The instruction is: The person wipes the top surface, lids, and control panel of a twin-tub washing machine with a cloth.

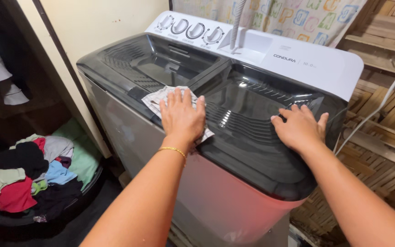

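left hand (181, 114) flat on cloth (158, 98); right hand (298, 128) well apart.

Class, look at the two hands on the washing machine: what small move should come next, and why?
Probably slide the left hand with the cloth rightward across the dark lid. The cloth lies flat under that palm near the lid's left edge, the glossy surface to its right is uncovered, and the right hand rests on the lid as if steadying it.
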